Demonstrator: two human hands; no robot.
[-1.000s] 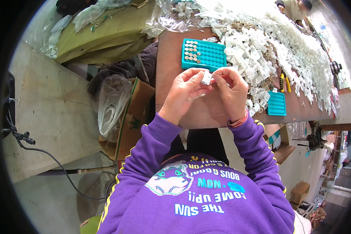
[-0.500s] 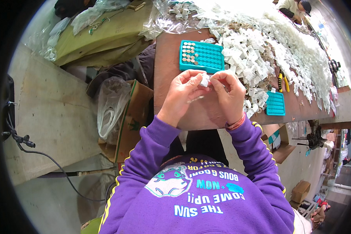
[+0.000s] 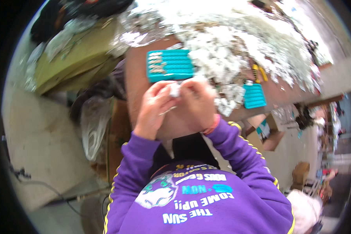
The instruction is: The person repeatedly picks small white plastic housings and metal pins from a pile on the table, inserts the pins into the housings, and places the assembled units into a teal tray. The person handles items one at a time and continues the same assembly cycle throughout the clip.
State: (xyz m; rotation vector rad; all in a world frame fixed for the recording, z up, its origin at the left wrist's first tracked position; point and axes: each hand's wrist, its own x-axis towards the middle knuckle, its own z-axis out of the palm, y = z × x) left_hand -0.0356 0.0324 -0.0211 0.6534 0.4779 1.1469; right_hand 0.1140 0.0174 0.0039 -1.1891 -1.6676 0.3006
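The teal tray [image 3: 179, 62] is taken as the landmark; round metal pieces [image 3: 156, 64] are seated in its left-hand portion. A small white piece [image 3: 174, 89] is positioned just off the tray's near edge, on the person's side. The piece is pinched at the fingertips of the left hand [image 3: 154, 107], whose grip is closed on it. The right hand [image 3: 199, 103] is placed immediately to the right of the piece, near the tray's lower right corner. The right-hand grip is blurred; whether anything is held in it cannot be determined. To the right of the tray, a heap of white plastic parts [image 3: 214, 58] is spread on the table [image 3: 138, 80]. Farther right of the tray, yellow-and-black pliers [image 3: 255, 73] and a smaller tray [image 3: 254, 96] are located.
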